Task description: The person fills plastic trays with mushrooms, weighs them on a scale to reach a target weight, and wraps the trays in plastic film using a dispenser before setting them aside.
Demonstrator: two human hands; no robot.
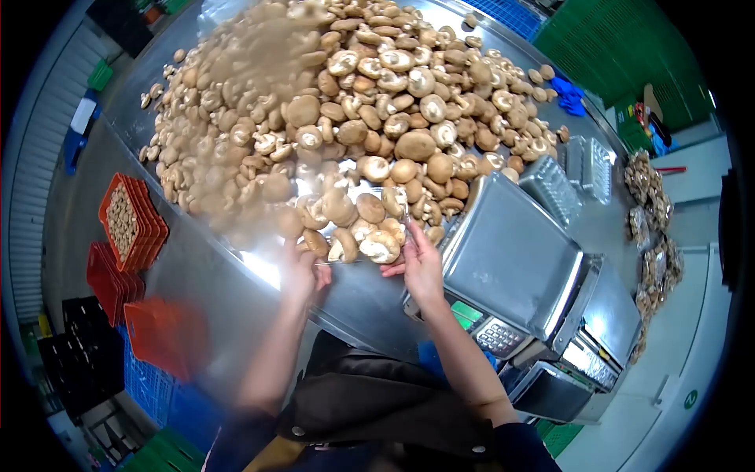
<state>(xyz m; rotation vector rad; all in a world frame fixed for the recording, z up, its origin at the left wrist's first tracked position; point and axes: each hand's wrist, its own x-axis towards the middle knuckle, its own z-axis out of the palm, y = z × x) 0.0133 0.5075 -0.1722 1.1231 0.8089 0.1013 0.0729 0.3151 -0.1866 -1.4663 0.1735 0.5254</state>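
Note:
A clear tray (406, 206) filled with brown mushrooms (370, 208) is between my two hands at the near edge of a large mushroom heap (415, 145). My right hand (417, 263) grips the tray's right side, its fingers curled at the near corner. On the left side, my left hand (305, 271) holds the tray too, partly blurred. The tray's rim shows only in places under the mushrooms. To the right of my right hand is a scale with a flat metal plate (511, 252).
Clear plastic trays (578, 169) lie behind the scale, near a blue glove (568, 96). Packed mushrooms (653, 252) line the far right. Red crates (134, 223) stand at left beside the metal table (204, 275). Green crates (621, 51) rise at the back right.

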